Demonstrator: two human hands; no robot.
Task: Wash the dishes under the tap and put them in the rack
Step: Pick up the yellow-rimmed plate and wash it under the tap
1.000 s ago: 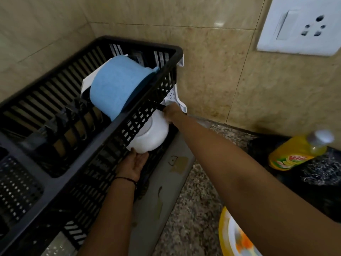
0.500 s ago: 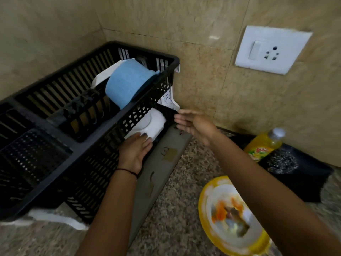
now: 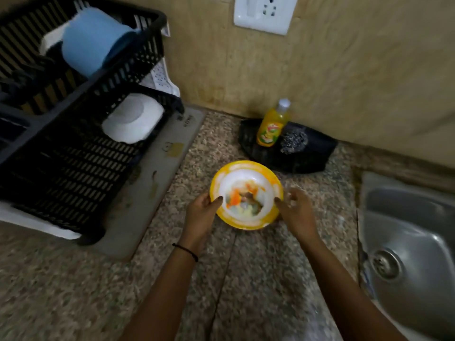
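A yellow-rimmed bowl [image 3: 246, 193] with food scraps inside sits on the speckled granite counter, in the middle of the view. My left hand [image 3: 200, 215] grips its left rim, thumb over the edge. My right hand [image 3: 295, 212] is blurred; its thumb lies on the right rim and its fingers curl at the bowl's side. The black two-tier dish rack [image 3: 73, 163] stands at the left. A white bowl [image 3: 133, 119] lies upside down in its lower tier, and a blue dish [image 3: 93, 40] leans in the upper tier.
A steel sink [image 3: 413, 230] with its drain is at the right edge. Behind the bowl, a black tray [image 3: 312, 156] holds a yellow soap bottle [image 3: 272, 126] and a steel scrubber [image 3: 294, 142]. Under the rack lies a grey mat [image 3: 157, 173]. A wall socket [image 3: 264, 13] is above.
Both hands left the white bowl in the rack's lower tier and came back to the counter, where they now take the yellow-rimmed bowl. The view swung right and down.
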